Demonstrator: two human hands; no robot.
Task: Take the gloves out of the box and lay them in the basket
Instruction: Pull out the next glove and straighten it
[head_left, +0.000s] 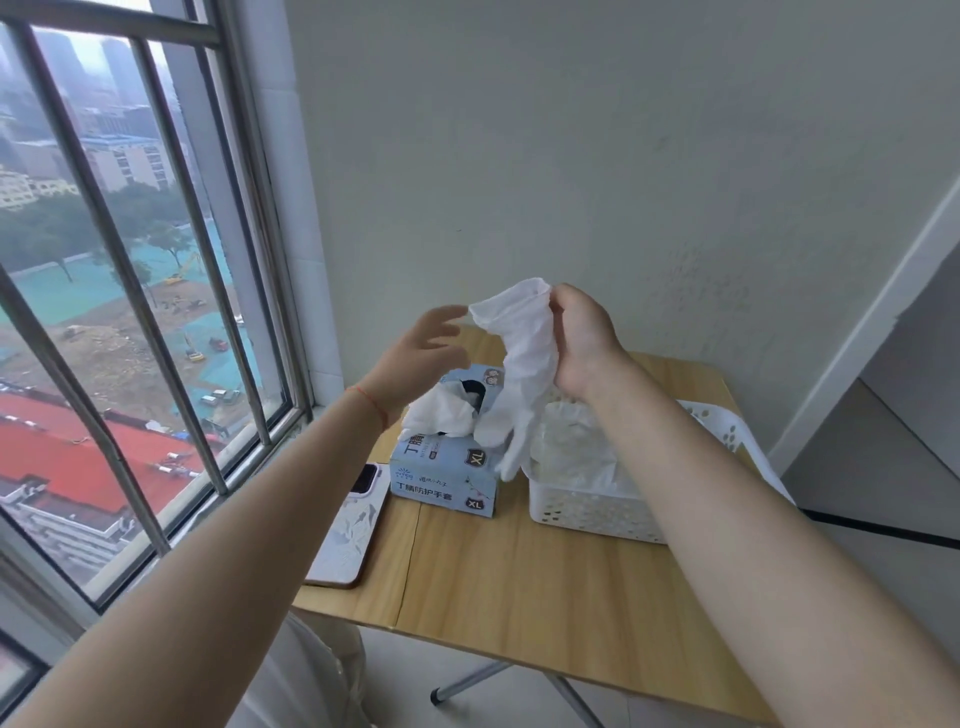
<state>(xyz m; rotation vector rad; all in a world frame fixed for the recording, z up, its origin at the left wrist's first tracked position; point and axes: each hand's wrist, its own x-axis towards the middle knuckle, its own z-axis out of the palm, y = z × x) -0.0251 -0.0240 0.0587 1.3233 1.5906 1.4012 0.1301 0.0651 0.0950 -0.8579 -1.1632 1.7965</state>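
My right hand (579, 340) pinches the cuff of a white glove (524, 358), which hangs down with its fingers dangling over the gap between box and basket. My left hand (421, 358) hovers open just left of the cuff, fingers spread, not touching it as far as I can see. Below stands the light blue glove box (444, 473), with more white gloves (447, 415) bunched out of its top opening. To its right stands the white perforated basket (587, 512), with several white gloves (576, 457) lying inside.
Box and basket stand on a small wooden folding table (519, 587) set in a corner. A phone in a pale case (350, 525) lies at the table's left edge. A barred window (130, 312) runs along the left; a wall is right behind.
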